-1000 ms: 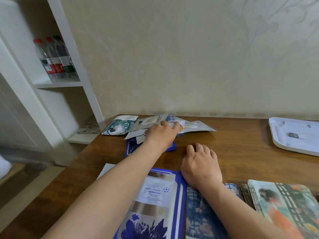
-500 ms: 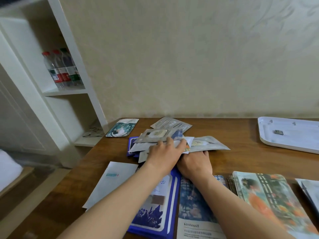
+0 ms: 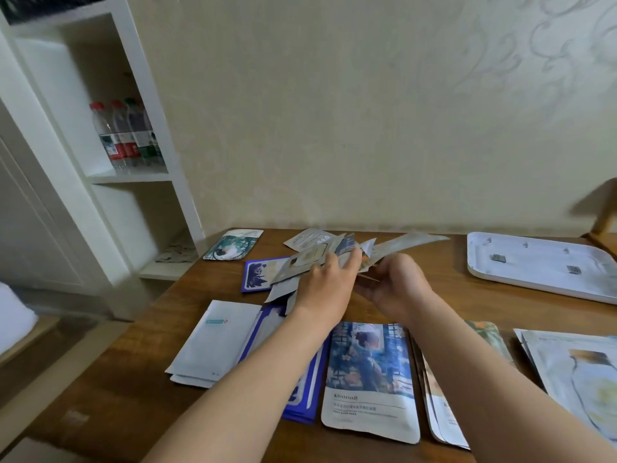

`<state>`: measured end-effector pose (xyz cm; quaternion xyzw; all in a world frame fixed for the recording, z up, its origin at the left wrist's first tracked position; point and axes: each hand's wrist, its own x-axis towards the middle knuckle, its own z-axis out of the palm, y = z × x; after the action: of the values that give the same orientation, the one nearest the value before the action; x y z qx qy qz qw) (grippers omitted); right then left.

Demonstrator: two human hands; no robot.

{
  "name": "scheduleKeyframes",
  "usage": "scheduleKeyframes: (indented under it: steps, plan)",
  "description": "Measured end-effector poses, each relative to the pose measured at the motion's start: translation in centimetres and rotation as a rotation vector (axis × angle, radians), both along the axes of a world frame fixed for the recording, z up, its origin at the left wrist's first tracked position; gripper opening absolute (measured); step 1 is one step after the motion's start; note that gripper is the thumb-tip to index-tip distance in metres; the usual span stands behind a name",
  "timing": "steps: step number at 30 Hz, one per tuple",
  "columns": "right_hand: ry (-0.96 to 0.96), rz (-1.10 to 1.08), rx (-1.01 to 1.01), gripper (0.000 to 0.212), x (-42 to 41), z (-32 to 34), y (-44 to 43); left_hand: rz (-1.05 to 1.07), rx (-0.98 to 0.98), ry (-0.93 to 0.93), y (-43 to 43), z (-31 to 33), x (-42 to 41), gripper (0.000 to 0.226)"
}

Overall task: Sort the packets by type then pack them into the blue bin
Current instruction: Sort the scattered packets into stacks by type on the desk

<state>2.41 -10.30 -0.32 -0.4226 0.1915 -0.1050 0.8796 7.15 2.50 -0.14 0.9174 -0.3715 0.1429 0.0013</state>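
Observation:
Both hands hold a loose bunch of mixed packets [image 3: 337, 253] lifted off the wooden table [image 3: 444, 302]. My left hand [image 3: 325, 289] lies on top with its fingers over the bunch; my right hand [image 3: 397, 285] grips it from below and the right. Sorted stacks lie along the near edge: white packets [image 3: 213, 342], dark blue packets [image 3: 300, 396], blue picture packets [image 3: 369, 379], orange picture packets [image 3: 444, 412] and pale yellow-flower packets [image 3: 577, 372]. Farther back lie a dark blue packet [image 3: 257, 274], a teal packet [image 3: 232, 250] and a grey sachet [image 3: 307, 238]. No blue bin is in view.
A white tray [image 3: 541, 265] lies at the table's back right. A white shelf unit [image 3: 133, 175] with water bottles [image 3: 125, 138] stands to the left of the table. A wallpapered wall runs behind. A chair part [image 3: 604, 212] shows at the far right.
The hands dragged the mixed pile toward me, then gathered it and lifted it off the table. My right hand went from resting flat to gripping the bunch from below.

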Motion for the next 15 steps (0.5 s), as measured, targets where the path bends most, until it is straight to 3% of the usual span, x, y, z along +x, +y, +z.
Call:
scheduleKeyframes:
  steps: [2, 6, 8, 11, 15]
  plan:
    - [-0.032, 0.068, 0.096, 0.035, -1.1, 0.5, -0.3, 0.008, -0.024, 0.016, -1.0, -0.2, -0.2, 0.074]
    - [0.094, 0.083, -0.096, 0.05, 0.3, 0.0, -0.9, -0.016, -0.002, 0.057, -3.4, -0.2, 0.0, 0.069]
    - [0.109, 0.019, -0.095, 0.053, 1.6, -0.3, -1.4, -0.042, 0.004, 0.084, -4.6, -0.8, 0.6, 0.067]
    - [0.125, -0.003, -0.073, 0.042, 3.1, -0.8, -2.7, -0.065, -0.029, 0.154, -5.2, -1.8, 2.3, 0.062]
    - [0.215, -0.027, -0.041, 0.027, 4.7, -1.8, -4.6, -0.131, -0.121, 0.396, -4.3, -2.1, 4.8, 0.077]
